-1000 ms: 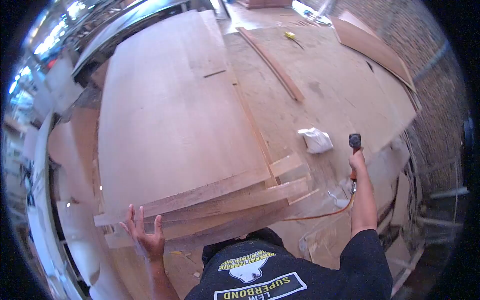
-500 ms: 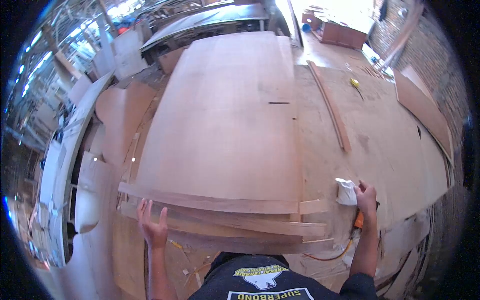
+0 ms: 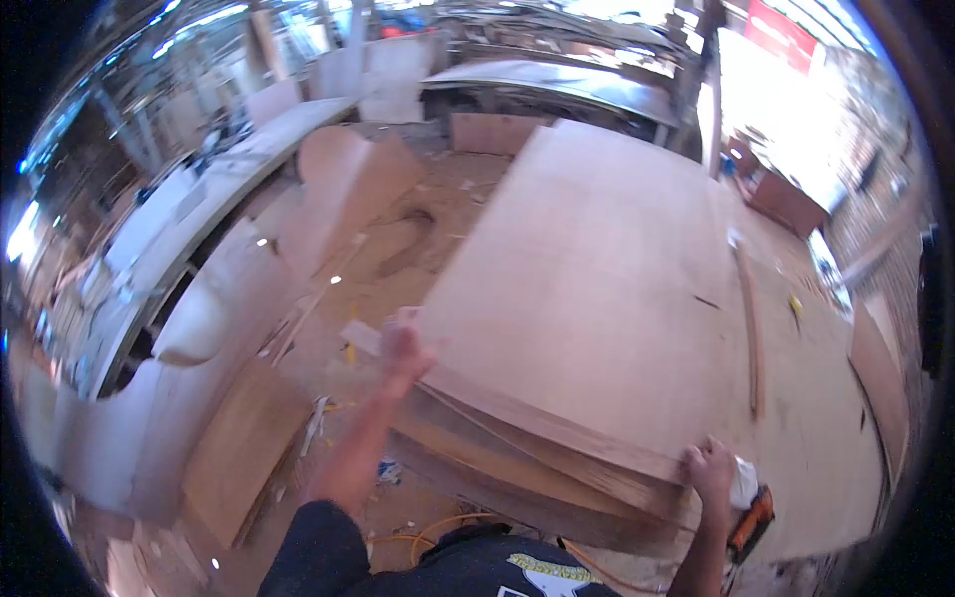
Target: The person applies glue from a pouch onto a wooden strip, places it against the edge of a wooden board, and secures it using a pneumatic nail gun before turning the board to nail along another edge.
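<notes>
My left hand (image 3: 403,350) is at the left edge of a large pale plywood sheet (image 3: 587,269), near its front corner. Its thumb points right, but the fingers are blurred. My right hand (image 3: 708,468) has curled fingers at the right end of the long wood strips (image 3: 537,428) lying along the sheet's front side; whatever it grips is hidden. Just right of that hand are a crumpled white bag or cloth (image 3: 744,485) and an orange and black tool (image 3: 753,524).
A narrow wooden batten (image 3: 748,328) lies right of the sheet, with a yellow tape measure (image 3: 795,303) beyond it. Curved-cut panels (image 3: 348,189) and a long pale bench (image 3: 249,149) stand left. An orange hose (image 3: 438,527) runs along the floor by my body.
My view has turned left. My left hand has moved forward from the strips to the sheet's left edge. My right hand has shifted from the white item to the strips' right end.
</notes>
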`<state>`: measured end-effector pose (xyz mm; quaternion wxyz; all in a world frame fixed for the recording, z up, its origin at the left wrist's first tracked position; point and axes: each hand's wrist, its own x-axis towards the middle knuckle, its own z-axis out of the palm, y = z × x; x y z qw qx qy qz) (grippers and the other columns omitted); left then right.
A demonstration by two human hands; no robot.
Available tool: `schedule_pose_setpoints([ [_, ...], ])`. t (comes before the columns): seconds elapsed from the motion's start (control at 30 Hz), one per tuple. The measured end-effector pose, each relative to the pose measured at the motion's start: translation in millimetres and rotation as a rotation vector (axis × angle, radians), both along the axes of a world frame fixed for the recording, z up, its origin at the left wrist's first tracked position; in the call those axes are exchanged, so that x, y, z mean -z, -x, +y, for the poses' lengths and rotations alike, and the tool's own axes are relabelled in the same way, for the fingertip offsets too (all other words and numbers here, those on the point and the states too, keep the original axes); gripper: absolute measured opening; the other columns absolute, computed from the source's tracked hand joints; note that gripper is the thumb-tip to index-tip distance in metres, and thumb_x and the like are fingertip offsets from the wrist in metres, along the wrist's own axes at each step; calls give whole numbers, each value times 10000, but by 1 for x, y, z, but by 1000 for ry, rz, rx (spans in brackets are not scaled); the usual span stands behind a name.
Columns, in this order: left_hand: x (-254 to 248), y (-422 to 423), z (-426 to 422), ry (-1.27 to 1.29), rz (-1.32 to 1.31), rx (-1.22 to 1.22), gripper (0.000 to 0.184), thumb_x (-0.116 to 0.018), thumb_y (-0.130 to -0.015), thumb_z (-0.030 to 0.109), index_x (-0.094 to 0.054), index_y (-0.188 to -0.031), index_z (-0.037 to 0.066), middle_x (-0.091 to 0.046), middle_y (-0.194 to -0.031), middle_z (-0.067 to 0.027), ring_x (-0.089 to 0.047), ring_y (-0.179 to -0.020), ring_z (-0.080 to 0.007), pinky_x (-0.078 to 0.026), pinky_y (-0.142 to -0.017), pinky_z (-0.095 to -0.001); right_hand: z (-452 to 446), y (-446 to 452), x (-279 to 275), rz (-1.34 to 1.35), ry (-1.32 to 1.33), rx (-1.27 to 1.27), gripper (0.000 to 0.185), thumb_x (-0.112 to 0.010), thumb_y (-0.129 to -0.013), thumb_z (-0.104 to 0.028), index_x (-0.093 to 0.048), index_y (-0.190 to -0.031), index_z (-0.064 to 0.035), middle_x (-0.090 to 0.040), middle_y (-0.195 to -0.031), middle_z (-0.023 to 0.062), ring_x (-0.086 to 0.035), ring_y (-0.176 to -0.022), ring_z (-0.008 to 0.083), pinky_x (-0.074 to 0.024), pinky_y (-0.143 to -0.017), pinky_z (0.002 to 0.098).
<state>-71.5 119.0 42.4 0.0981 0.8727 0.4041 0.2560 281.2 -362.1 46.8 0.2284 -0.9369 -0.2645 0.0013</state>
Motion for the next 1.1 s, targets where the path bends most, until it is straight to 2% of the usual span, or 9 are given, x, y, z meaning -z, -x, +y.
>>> schedule_pose_setpoints([
  [0.1,5,3,16,51,194,-87,750,-745,-871,553,-621,-1324,-32,-628,-1297,-200,-610,-1242,-361,-367,-1164,-538,5,-2,18,-7,-48,69,236,-702,-794,-157,-602,-767,55,-611,-661,153,-563,-607,232,-479,-613,415],
  [0.2,10,2,32,116,302,-70,811,-660,-906,629,-605,-1354,-45,-612,-1333,-203,-574,-1309,-348,-284,-1224,-551,-3,-25,45,50,27,190,236,-737,-780,-149,-660,-859,59,-707,-792,218,-695,-726,344,-538,-728,457],
  [0.23,11,3,36,139,318,-55,826,-644,-911,640,-597,-1363,-49,-607,-1342,-204,-564,-1327,-344,-269,-1233,-554,9,-15,34,77,-32,167,197,-715,-772,-129,-640,-808,50,-649,-727,157,-631,-672,269,-499,-655,423],
  [0.3,11,-1,37,114,310,-81,814,-647,-916,631,-597,-1366,-46,-606,-1353,-203,-570,-1323,-339,-294,-1225,-536,14,5,15,138,-151,144,148,-671,-755,-88,-600,-706,32,-535,-596,36,-503,-566,118,-422,-509,353],
  [0.5,-1,6,76,278,258,-203,756,-612,-943,619,-640,-1335,-27,-669,-1305,-213,-650,-1232,-365,-446,-1121,-496,35,53,6,190,-146,105,184,-692,-745,-93,-561,-668,11,-534,-597,26,-495,-569,112,-391,-502,331],
  [0.6,12,12,110,370,243,-232,753,-566,-954,640,-687,-1266,-35,-702,-1261,-244,-674,-1198,-398,-499,-1056,-516,35,58,25,151,-149,73,198,-709,-739,-109,-559,-673,3,-518,-594,18,-483,-569,112,-387,-507,334],
  [0.77,3,28,128,352,184,-245,759,-537,-960,654,-726,-1189,-44,-696,-1260,-280,-659,-1216,-438,-503,-1030,-547,54,99,16,-112,-74,-10,280,-739,-747,-212,-601,-740,32,-571,-639,155,-544,-606,238,-454,-581,421],
  [0.83,1,32,148,401,236,-220,754,-560,-953,649,-720,-1208,-43,-692,-1276,-276,-644,-1242,-438,-487,-1044,-553,67,122,-13,198,-84,133,315,-762,-739,-237,-600,-741,33,-570,-670,178,-561,-659,305,-465,-633,454],
  [1.1,-8,95,154,382,509,-269,764,-645,-915,647,-725,-1171,-69,-713,-1217,-289,-668,-1201,-432,-505,-1024,-520,41,184,-22,234,18,92,342,-803,-784,-245,-668,-911,43,-639,-817,192,-631,-799,354,-510,-728,449],
])
